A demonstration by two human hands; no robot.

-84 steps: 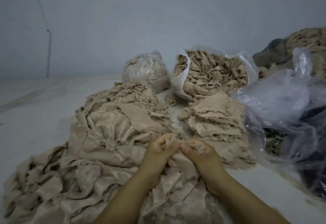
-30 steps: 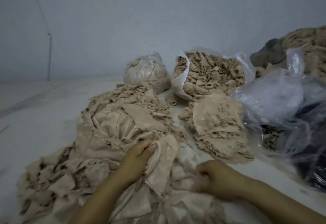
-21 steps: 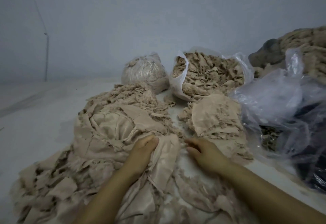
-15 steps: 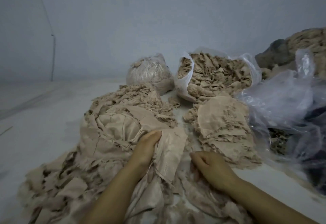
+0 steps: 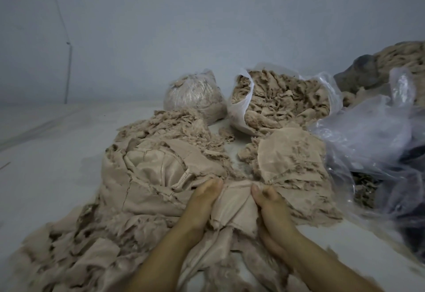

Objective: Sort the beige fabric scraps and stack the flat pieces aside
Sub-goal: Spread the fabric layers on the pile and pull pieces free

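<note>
A pale floor runs along the left under a grey wall; on it sprawls the loose heap of beige scraps, crumpled and frayed, reaching to the near edge; the left hand lies at the heap's right side, fingers curled round the left edge of a beige fabric piece; the right hand grips the same piece's right edge, thumb on top and fingers tucked beneath, so the cloth is held bunched between the two; just beyond the right hand sits the stack of flat pieces; farther back stand a tied bag and an open bag of scraps; crumpled clear plastic fills the right.
</note>
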